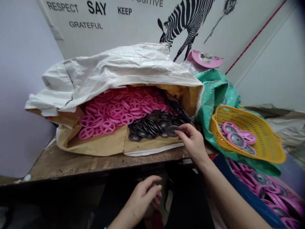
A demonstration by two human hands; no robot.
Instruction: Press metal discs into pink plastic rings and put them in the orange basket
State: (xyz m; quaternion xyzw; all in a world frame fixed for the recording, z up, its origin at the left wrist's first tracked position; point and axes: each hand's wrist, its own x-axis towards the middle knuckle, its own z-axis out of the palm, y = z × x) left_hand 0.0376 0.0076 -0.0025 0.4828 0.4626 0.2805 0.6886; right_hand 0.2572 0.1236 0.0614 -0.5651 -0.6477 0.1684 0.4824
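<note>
White sack: open toward table's front edge. Pink wheels: heaped inside, left. Left hand: loosely curled, apparently empty, below that edge. Black discs: piled near sack's front-right lip; jostling might spill some. Dark disc: there, pinched by right hand; slack grip could drop it.

a single head-worn view — near, facing forward and down over the bench toward the wall.

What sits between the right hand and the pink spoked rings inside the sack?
In the head view, a heap of black discs lies between the right hand and the pink spoked rings.
</note>
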